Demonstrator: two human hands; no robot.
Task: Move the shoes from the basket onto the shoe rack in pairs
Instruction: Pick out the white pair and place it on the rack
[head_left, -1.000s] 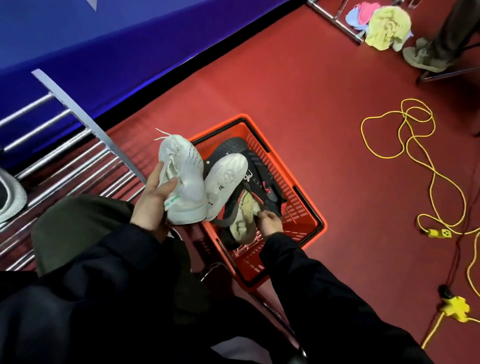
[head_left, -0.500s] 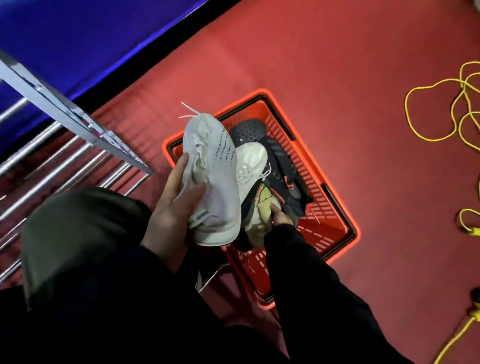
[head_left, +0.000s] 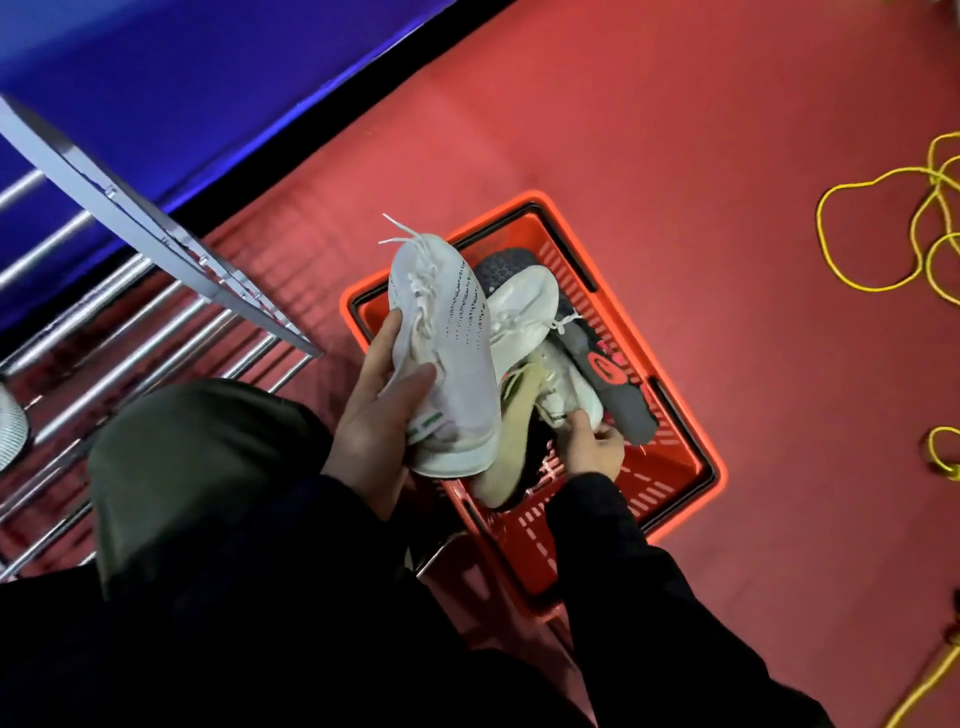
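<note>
My left hand (head_left: 382, 397) grips a white knit sneaker (head_left: 449, 353) with loose laces, held above the near left corner of the orange basket (head_left: 696, 457) on the red floor. Inside the basket lie a second white sneaker (head_left: 522, 309), a pale yellowish shoe (head_left: 511, 441), another white shoe (head_left: 566, 389) and dark grey shoes (head_left: 623, 395) with red marks. My right hand (head_left: 592, 447) reaches into the basket and pinches the heel of the white shoe beside the yellowish one. The metal shoe rack (head_left: 156, 332) stands to the left.
A yellow cable (head_left: 883, 234) coils on the floor at the right. A blue wall panel (head_left: 182, 88) runs behind the rack. A white shoe (head_left: 10, 431) sits on the rack at the far left edge. My knee in olive trousers (head_left: 197, 467) is by the rack.
The view has shifted down and closer to the basket. My right hand has moved from the yellowish shoe to the heel of the white shoe beside it. My left hand still holds the white sneaker.
</note>
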